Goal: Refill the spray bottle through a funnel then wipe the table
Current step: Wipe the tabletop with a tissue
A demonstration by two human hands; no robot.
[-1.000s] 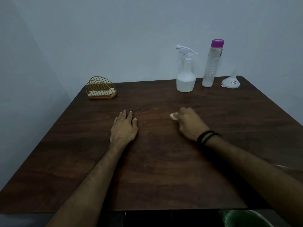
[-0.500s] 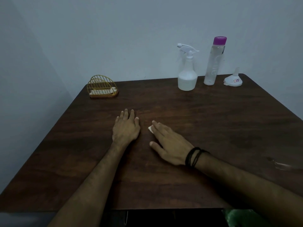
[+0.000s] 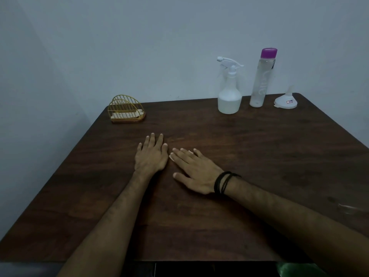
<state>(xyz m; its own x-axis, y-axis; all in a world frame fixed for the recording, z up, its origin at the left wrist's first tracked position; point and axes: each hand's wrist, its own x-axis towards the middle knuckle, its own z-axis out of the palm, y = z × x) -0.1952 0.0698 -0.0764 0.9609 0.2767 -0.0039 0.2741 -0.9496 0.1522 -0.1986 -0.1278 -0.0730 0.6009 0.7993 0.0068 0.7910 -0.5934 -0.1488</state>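
Wiping underway at frame centre: right hand [image 3: 196,172] flat, fingers spread, pressing white tissue [image 3: 171,157] onto table [image 3: 259,156]; left hand [image 3: 151,156] flat, empty; spray bottle [image 3: 229,92] capped, upper right.

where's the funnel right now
In the head view the funnel sits upside down at the table's far right corner, right of the purple-capped bottle.

Left hand [image 3: 151,156]: lay flat, palm down, fingers extended and close together, pointing far; bare forearm ran back toward the near left. Right hand [image 3: 194,170]: lay flat, palm down, fingers spread and angled far-left, tips just beside the left hand; black cord bands [image 3: 223,182] circled its wrist.
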